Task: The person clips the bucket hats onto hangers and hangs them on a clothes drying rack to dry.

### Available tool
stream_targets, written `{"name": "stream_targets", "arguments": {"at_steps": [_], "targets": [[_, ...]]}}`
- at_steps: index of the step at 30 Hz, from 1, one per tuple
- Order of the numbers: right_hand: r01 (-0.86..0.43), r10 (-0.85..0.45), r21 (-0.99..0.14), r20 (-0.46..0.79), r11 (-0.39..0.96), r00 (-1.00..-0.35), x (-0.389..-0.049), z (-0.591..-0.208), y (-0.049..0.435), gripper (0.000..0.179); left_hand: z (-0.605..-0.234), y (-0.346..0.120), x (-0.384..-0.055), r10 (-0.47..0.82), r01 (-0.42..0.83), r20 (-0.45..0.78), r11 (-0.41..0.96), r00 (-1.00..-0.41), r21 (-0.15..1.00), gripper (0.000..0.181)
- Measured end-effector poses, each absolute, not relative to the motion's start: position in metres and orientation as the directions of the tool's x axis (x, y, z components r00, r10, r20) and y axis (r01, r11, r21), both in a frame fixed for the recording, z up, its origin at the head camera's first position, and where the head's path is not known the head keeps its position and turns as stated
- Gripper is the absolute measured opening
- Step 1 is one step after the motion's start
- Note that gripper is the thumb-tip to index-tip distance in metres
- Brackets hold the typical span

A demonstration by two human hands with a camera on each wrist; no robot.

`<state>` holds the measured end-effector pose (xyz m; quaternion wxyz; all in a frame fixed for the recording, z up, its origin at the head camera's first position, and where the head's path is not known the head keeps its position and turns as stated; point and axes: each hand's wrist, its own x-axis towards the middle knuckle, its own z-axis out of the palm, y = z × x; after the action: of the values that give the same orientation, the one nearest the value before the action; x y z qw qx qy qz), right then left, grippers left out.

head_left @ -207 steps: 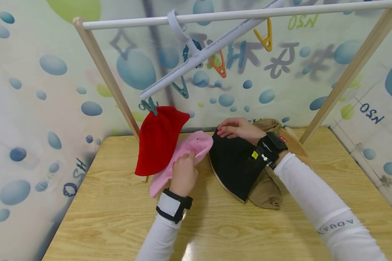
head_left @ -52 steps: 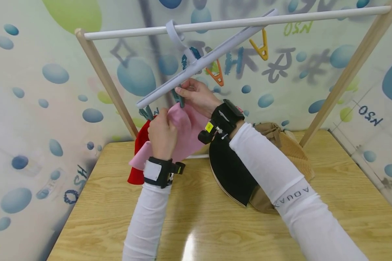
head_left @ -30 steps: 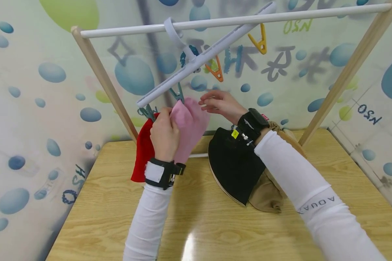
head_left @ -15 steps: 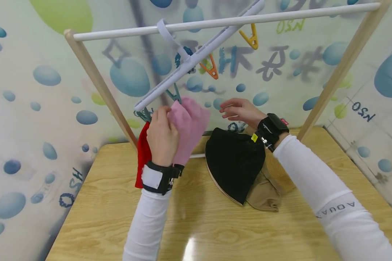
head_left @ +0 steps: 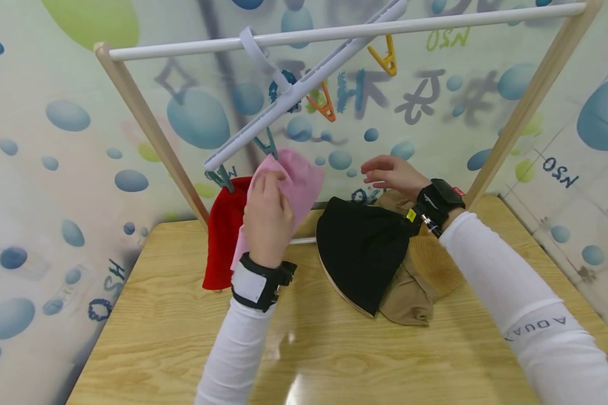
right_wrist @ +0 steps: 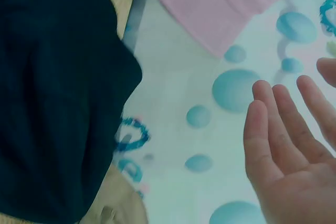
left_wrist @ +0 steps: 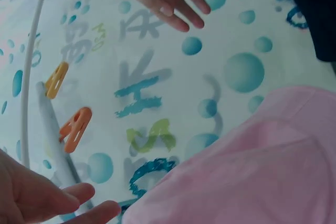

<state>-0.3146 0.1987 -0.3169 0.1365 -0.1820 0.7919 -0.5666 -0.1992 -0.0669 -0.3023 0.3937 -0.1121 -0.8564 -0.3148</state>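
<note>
A pink hat hangs by a teal clip from the slanted hanger. Close in front of it is my left hand, its thumb and fingertips apart with nothing between them in the left wrist view. Left of that, a red hat hangs from another teal clip, partly behind the pink one. My right hand hovers with loosely extended fingers, holding nothing, above a black hat on the table.
An orange clip and a yellow clip dangle unloaded from the hanger. The hanger hooks over the rack's white bar. Beside the black hat lie a brown cloth hat and a tan woven hat, partly under my right arm.
The pink hat rose from the table and is now clipped to the hanger. My right hand left the teal clip and moved right; my left hand let go of the hat.
</note>
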Motion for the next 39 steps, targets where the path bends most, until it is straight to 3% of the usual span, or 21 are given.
{"name": "stream_targets", "arguments": {"at_steps": [10,19,32,39], "targets": [[-0.143,-0.360,-0.938,0.021,0.315,-0.933,-0.315,-0.321,0.223,0.041,-0.330,-0.037,-0.199,0.011,0.416,0.694,0.807,-0.720,0.419,0.019],[-0.125,-0.338,-0.948,0.020,0.292,-0.941,-0.313,-0.322,0.249,0.042,-0.361,-0.016,-0.208,0.149,0.434,0.662,0.853,-0.735,0.289,0.017],[-0.026,-0.279,-0.976,-0.037,0.218,-0.960,-0.315,-0.341,0.284,0.041,-0.409,0.038,-0.208,0.292,0.389,0.387,0.900,-0.875,0.199,0.036],[-0.002,-0.275,-0.987,-0.042,0.159,-0.960,-0.316,-0.346,0.289,0.032,-0.418,0.068,-0.201,0.347,0.401,0.274,0.899,-0.897,0.177,0.040]]}}
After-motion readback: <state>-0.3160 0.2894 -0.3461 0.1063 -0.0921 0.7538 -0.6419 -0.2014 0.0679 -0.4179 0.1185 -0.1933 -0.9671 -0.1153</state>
